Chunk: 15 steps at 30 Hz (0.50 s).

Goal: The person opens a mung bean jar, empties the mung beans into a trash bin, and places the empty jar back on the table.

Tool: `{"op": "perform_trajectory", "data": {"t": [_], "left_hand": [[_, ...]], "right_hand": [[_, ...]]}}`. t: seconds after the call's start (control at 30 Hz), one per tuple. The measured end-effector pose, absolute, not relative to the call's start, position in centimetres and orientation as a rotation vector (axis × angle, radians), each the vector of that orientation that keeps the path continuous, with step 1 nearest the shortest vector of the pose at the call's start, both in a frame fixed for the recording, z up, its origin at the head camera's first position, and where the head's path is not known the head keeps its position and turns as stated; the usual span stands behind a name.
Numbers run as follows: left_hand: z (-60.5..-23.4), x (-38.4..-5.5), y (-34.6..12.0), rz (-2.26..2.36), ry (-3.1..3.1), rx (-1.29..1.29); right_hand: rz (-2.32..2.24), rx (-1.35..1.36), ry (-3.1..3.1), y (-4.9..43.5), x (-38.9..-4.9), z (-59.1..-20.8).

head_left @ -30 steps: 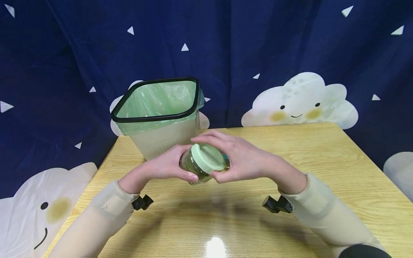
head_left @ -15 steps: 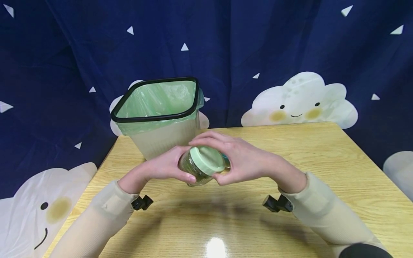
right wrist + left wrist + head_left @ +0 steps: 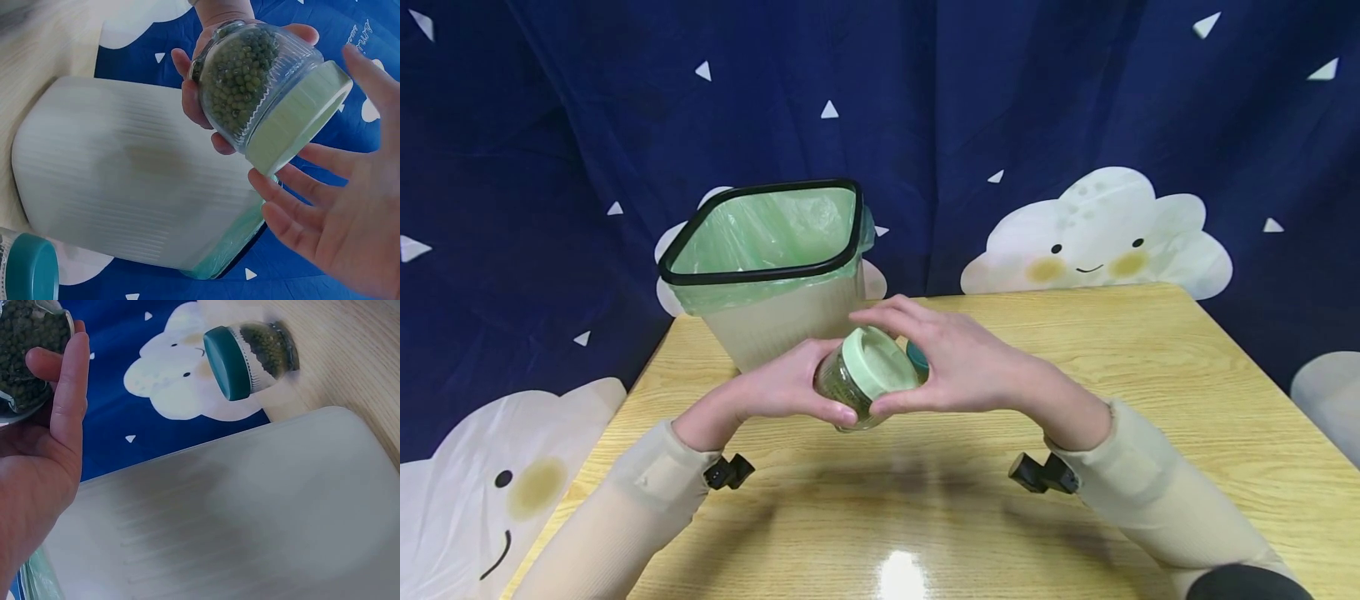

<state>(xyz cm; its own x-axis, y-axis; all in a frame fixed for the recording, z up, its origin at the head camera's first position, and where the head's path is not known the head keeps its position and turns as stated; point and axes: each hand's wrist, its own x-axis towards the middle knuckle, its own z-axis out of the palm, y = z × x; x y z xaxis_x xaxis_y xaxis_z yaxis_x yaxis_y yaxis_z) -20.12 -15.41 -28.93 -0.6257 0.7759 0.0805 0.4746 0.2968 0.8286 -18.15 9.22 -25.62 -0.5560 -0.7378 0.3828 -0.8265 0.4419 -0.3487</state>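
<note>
My left hand [image 3: 782,383] grips a glass jar [image 3: 835,383] of green beans, perhaps mung beans, by its body. The jar is tilted above the table, its pale green lid [image 3: 883,367] towards my right hand [image 3: 955,358]. The right fingers and thumb curve round the lid's rim; in the right wrist view the fingertips [image 3: 256,178] meet one edge and the thumb lies close to the other. In the left wrist view the left hand [image 3: 50,425] holds the jar [image 3: 28,344] at the upper left. The lid is hidden there.
A second jar with a teal lid [image 3: 228,362] and green contents stands behind my hands. The pale waste bin [image 3: 775,329] stands at the back left, with a black rim [image 3: 760,275] and a green liner. A blue cloud-print curtain [image 3: 925,125] hangs behind the wooden table [image 3: 1075,358].
My right hand has shifted round the lid, its thumb moving left and its fingers rising a little. More of the teal lid behind now shows. My left hand keeps its grip.
</note>
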Motion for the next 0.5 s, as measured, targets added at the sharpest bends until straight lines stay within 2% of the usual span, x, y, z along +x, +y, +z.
{"op": "perform_trajectory", "data": {"t": [0.5], "left_hand": [[-28.82,-20.07,-15.47,1.24,2.238,1.124]], "right_hand": [[0.775,1.48,-2.415,9.45,-18.53,-26.05]]}}
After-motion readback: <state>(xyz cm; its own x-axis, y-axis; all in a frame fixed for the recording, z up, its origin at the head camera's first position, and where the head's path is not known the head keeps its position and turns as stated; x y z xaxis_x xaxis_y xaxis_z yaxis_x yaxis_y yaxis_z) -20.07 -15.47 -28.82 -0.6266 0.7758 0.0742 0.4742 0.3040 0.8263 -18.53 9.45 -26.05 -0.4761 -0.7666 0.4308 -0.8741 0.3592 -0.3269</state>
